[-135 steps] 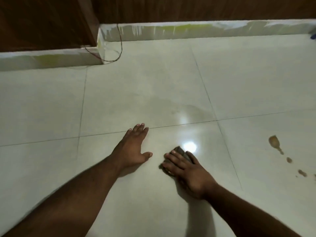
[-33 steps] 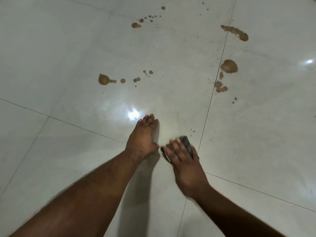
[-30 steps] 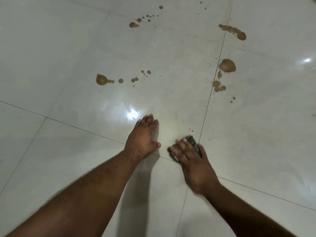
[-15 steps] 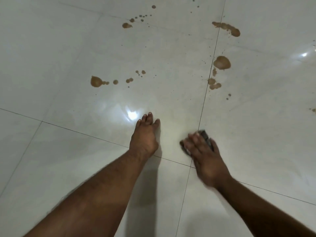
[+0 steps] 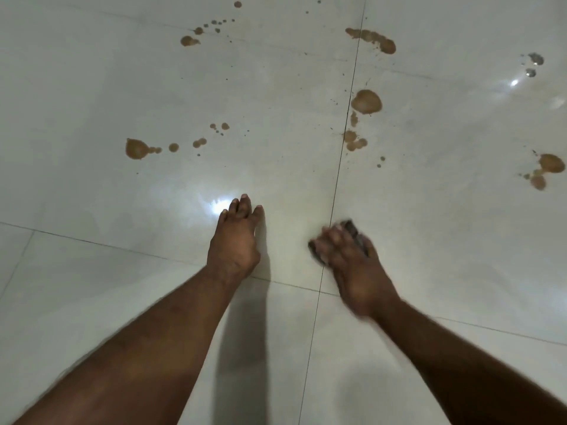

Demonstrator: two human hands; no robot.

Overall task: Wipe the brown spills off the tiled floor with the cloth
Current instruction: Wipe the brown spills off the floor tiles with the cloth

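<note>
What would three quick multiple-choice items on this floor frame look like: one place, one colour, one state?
1. Where does the cloth lie?
A. Under the right hand
B. Under the left hand
C. Alone beside the round spill

2. What colour is the cloth?
A. White
B. Dark grey
C. Yellow

3. How does the left hand lie?
A. Curled in a fist
B. Pinching the cloth
C. Flat on the tiled floor, fingers straight

Answers: 1 A, the cloth's edges show past the right hand's fingers; 2 B, its visible edge is dark against the pale tile; 3 C, palm down with straight fingers, holding nothing.
</note>
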